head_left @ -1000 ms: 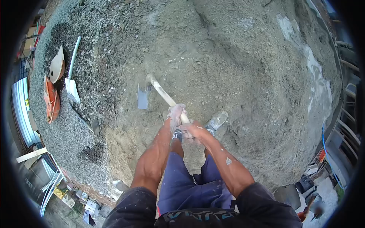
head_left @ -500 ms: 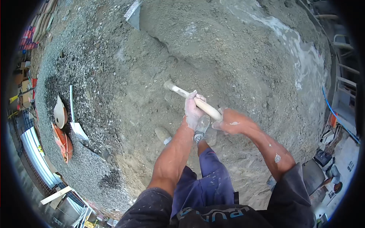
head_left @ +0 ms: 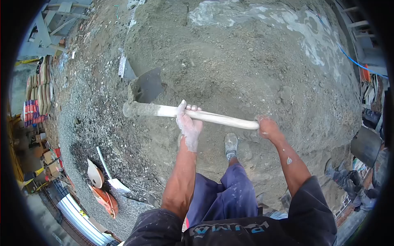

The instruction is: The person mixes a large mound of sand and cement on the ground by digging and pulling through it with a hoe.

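Observation:
A hoe [head_left: 221,119] with a pale wooden handle and a wide, dark blade [head_left: 150,86] lies across the view, its mud-caked socket at the left. My left hand [head_left: 189,123], coated in grey-white dust, is wrapped round the handle partway along. The handle's right end sits in my closed right hand [head_left: 267,128]. Beneath the tool spreads a heap of grey, damp-looking sand mix [head_left: 230,61]; I cannot tell whether the blade touches it.
Dark gravel [head_left: 127,156] covers the left, with a shovel [head_left: 108,170] and orange basins [head_left: 106,201] on it. Stacked sacks [head_left: 39,94] stand farther left. Wet slurry [head_left: 287,20] lies at the top right, near a blue hose [head_left: 357,63]. Another person [head_left: 353,184] is at the right edge.
The hoe has swung up and crosswise, and its blade now shows at the left. My hands have moved farther apart along the handle. The view has turned.

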Available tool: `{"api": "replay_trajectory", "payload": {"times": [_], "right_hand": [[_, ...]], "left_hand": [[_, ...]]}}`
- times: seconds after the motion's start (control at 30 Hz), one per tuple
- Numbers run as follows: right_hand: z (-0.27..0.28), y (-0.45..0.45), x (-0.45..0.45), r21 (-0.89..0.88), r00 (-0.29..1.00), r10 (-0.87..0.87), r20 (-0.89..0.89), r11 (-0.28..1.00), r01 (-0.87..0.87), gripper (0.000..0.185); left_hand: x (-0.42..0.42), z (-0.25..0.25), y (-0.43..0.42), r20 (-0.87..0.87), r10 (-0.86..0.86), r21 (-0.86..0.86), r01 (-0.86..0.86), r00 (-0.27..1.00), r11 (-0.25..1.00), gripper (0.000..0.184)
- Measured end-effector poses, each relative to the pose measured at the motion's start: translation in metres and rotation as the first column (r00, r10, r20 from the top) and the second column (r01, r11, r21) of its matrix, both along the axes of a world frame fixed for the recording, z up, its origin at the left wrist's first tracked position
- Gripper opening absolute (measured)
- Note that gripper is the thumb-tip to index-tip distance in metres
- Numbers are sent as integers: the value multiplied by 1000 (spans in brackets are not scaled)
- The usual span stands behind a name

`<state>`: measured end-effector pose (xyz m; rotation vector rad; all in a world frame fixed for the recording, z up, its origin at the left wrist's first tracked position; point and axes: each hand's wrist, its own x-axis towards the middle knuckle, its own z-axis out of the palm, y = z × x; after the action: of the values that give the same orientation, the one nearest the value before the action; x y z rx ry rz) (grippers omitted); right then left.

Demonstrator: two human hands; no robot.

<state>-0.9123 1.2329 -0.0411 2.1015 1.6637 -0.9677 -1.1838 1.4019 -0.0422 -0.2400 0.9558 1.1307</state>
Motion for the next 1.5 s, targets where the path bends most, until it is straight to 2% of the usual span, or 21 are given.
{"api": "replay_trajectory", "payload": {"times": [0.1, 0.2, 0.3, 0.37, 0.47, 0.5, 0.57, 0.6, 0.63, 0.7, 0.73, 0.83, 0.9, 0.93, 1.03, 1.1, 1.17, 1.3, 1.4, 1.43, 1.5], "right_hand": [[-7, -34, -103, 39, 980, -168, -102, 984, 173, 26], [59, -53, -188, -203, 897, -317, -307, 943, 264, 38], [95, -82, -268, -461, 626, -637, -450, 766, 448, 63], [127, -82, -298, -495, 440, -738, -511, 672, 551, 72], [114, -105, -345, -355, 53, -807, -588, 316, 880, 63], [110, -113, -345, -530, -195, -838, -509, 127, 838, 56], [102, -128, -340, -801, -625, -738, -255, -200, 564, 43], [98, -137, -349, -765, -811, -475, -342, -361, 534, 19], [86, -152, -349, -692, -819, -431, -379, -456, 560, 17], [64, -189, -336, -519, -814, -362, -455, -635, 573, 12], [74, -204, -310, -511, -868, -244, -434, -726, 460, 12], [57, -266, -242, -470, -924, 45, -380, -870, 151, 16], [12, -318, -214, -311, -896, -5, -444, -937, 159, 23], [11, -335, -191, -233, -888, -36, -459, -959, 159, 26], [-24, -398, -143, -66, -850, -161, -502, -973, 223, 31], [-67, -439, -108, 91, -818, -279, -503, -958, 271, 32], [-72, -463, -53, 191, -710, -387, -589, -920, 343, 35], [-126, -503, 36, 85, -597, -412, -689, -863, 498, 31], [-139, -458, 59, -155, -730, -328, -600, -847, 508, 34], [-144, -438, 56, -223, -742, -343, -576, -807, 546, 37], [-151, -381, 31, -4, -662, -448, -601, -826, 563, 66]], "left_hand": [[-67, 18, -1, -186, -62, 14, 66, 981, 998, 23], [-114, 25, -9, -261, -203, -141, 171, 944, 975, 25], [-145, -7, -34, -274, -420, -227, 366, 865, 902, 24], [-133, -10, -66, -430, -640, -341, 542, 637, 768, 22], [-116, -20, -128, -460, -862, -433, 794, 212, 426, 22], [-105, -17, -151, -421, -905, -425, 868, 63, 258, 22], [-91, -9, -192, -405, -875, -356, 927, -264, -115, 24], [-83, -6, -208, -436, -796, -300, 902, -419, -311, 26], [-75, 0, -221, -471, -687, -249, 831, -553, -498, 29], [-53, 29, -242, -152, -762, -236, 771, -630, -591, 34], [-37, 47, -252, 11, -764, -224, 743, -645, -630, 38], [-2, 82, -284, 132, -569, -89, 562, -812, -823, 44], [15, 65, -319, -204, -280, 35, 279, -938, -960, 47], [26, 54, -336, -375, -123, 59, 109, -919, -992, 48], [86, 33, -397, -423, -127, -36, 157, -897, -987, 50], [113, -9, -435, -470, -194, 44, 197, -861, -979, 51], [161, -26, -464, -461, -310, 118, 289, -832, -950, 47], [233, -86, -506, -528, -400, 126, 397, -749, -909, 30], [231, -136, -493, -840, -139, -74, 364, -525, -929, 26], [219, -134, -475, -761, -223, -70, 418, -609, -906, 26], [197, -105, -423, -584, -401, -73, 537, -706, -840, 26]]}}
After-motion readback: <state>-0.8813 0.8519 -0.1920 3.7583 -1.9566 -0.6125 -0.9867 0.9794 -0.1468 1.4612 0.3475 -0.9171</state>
